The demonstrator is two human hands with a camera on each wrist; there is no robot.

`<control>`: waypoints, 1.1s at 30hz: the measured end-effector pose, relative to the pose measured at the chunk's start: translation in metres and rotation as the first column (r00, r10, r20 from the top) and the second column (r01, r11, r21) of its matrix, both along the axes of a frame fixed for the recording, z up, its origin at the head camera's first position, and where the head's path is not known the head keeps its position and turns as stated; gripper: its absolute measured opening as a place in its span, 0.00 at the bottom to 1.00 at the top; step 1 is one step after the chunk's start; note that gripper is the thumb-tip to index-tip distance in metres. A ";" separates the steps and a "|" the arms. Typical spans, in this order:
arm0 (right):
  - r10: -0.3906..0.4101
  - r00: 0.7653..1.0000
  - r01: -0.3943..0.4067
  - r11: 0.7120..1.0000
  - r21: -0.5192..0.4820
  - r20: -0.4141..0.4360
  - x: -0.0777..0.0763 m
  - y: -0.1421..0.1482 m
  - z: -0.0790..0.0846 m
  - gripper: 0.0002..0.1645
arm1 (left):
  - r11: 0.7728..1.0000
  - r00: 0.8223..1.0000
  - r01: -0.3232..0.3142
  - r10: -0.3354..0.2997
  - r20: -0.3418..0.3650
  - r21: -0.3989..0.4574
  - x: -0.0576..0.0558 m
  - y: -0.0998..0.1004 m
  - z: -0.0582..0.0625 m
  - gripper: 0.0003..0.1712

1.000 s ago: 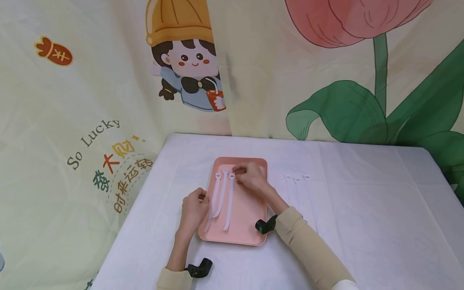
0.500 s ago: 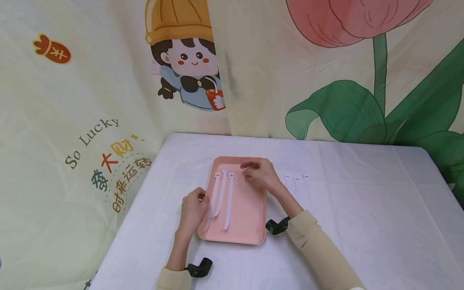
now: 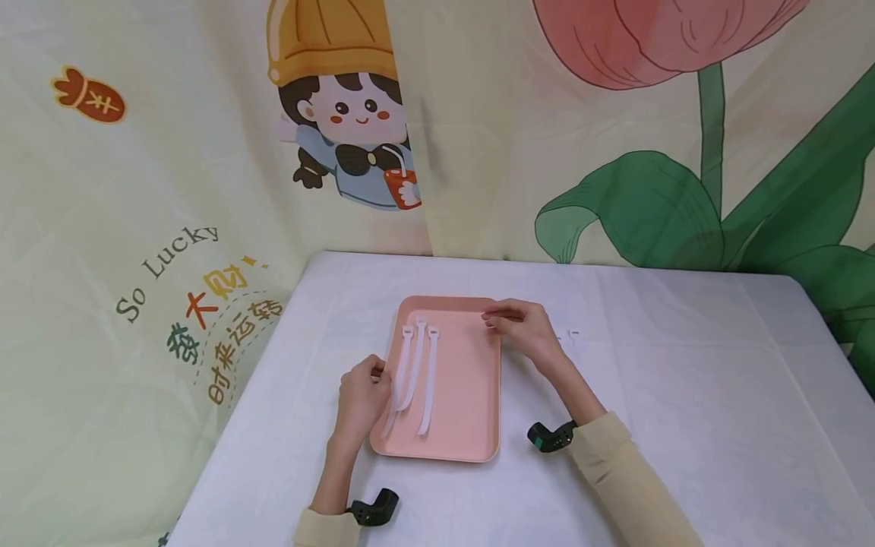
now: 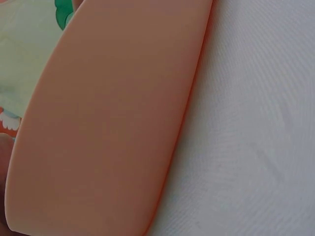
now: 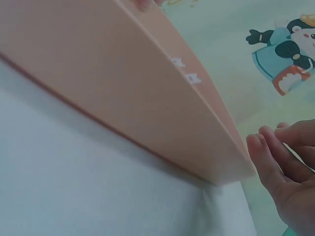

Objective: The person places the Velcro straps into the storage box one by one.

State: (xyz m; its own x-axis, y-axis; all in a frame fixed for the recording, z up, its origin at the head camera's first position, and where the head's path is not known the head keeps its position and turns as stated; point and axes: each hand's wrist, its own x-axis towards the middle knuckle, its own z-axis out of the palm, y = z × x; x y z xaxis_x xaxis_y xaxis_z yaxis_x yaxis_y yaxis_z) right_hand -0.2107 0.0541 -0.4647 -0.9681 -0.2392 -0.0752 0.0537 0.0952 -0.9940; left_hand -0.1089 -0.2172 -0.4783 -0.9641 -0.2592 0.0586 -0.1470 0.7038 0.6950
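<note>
Three white cable ties (image 3: 429, 380), thin straps with slotted square heads, lie lengthwise in the left half of a pink tray (image 3: 465, 410). My left hand (image 3: 364, 396) holds the tray's left rim with curled fingers; in the left wrist view the tray's wall (image 4: 113, 118) hides most of them. At the tray's far right corner, my right hand (image 3: 525, 328) hovers with loosely bent fingers and nothing visible between them. The right wrist view shows this hand (image 5: 290, 172) beside the tray's end, with cable-tie heads (image 5: 193, 78) peeking over the rim.
More white cable ties (image 3: 573, 334) lie on the white tablecloth to the right of the tray, partly hidden behind my right hand and forearm. A printed cloth (image 3: 478, 152) hangs behind the table's (image 3: 683, 365) far edge.
My right hand has moved right, from beside the cable-tie heads in the tray to the tray's far right corner. The left hand and the ties in the tray stay put.
</note>
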 end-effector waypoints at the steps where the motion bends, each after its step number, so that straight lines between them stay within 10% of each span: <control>1: -0.006 1.000 0.006 1.000 -0.007 0.002 0.000 0.004 -0.001 0.17 | 1.000 1.000 -0.002 0.002 0.001 -0.001 0.000 0.000 0.000 0.07; 33: -0.244 0.968 0.250 0.944 0.216 -0.053 -0.015 0.127 -0.024 0.17 | 1.000 1.000 -0.020 0.020 0.012 -0.021 -0.001 0.001 -0.002 0.07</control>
